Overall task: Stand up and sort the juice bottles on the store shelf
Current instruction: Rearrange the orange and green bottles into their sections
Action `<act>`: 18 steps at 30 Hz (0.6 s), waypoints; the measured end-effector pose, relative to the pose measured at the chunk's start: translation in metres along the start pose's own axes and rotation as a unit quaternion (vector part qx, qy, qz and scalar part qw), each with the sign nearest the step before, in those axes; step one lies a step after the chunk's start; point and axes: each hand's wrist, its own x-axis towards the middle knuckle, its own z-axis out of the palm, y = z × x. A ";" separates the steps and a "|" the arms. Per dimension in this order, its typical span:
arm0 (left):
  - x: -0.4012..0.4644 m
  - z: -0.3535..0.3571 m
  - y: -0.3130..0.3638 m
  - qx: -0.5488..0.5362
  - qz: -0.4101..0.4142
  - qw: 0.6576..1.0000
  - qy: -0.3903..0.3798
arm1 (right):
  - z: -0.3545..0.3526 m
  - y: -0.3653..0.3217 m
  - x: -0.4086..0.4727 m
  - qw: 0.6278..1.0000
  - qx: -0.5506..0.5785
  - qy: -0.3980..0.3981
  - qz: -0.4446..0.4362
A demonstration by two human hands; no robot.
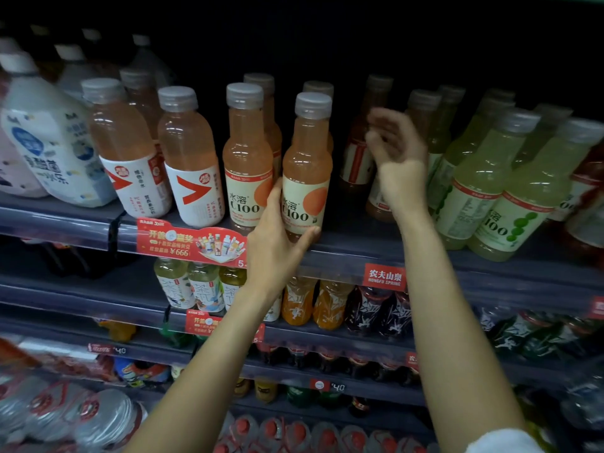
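Top shelf, front edge: the left hand [277, 246] grips the lower body of an upright pale-orange plastic juice bottle with grey cap and cream "C100" label [307, 168] — thumb up along the label's left side, fingers curled under and around the base at the right. Bottle stands on the grey shelf [343, 246], just beside a matching orange C100 bottle [248, 158] to its left. The right hand [397, 158] is raised in the dark gap right of the held bottle, fingers loosely bent and slightly spread, blurred, holding nothing. Behind it sit dim reddish-orange bottles [358, 152]; further right, pale-green C100 bottles [483, 181] lean — left of the pair, two pink bottles with white and red labels [192, 165] tilt leftward
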 end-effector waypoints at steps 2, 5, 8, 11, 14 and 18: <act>-0.001 0.002 0.000 0.007 0.000 1.000 0.000 | -0.020 0.008 -0.016 0.995 -0.064 0.073 -0.021; -0.005 0.004 0.001 0.003 -0.005 1.000 0.007 | -0.038 0.026 -0.026 0.970 -0.197 0.140 -0.028; -0.008 0.009 0.002 0.014 0.002 1.000 0.020 | -0.042 0.036 -0.025 0.959 -0.258 0.111 -0.032; -0.008 0.012 0.001 0.024 0.002 0.999 0.026 | -0.029 0.038 -0.015 0.952 -0.298 0.066 0.025; -0.008 0.013 0.000 0.026 0.004 0.999 0.025 | -0.016 0.037 -0.002 0.922 -0.367 0.084 0.092; -0.008 0.011 0.001 0.027 0.004 0.999 0.023 | -0.012 0.040 0.000 0.940 -0.310 0.114 0.081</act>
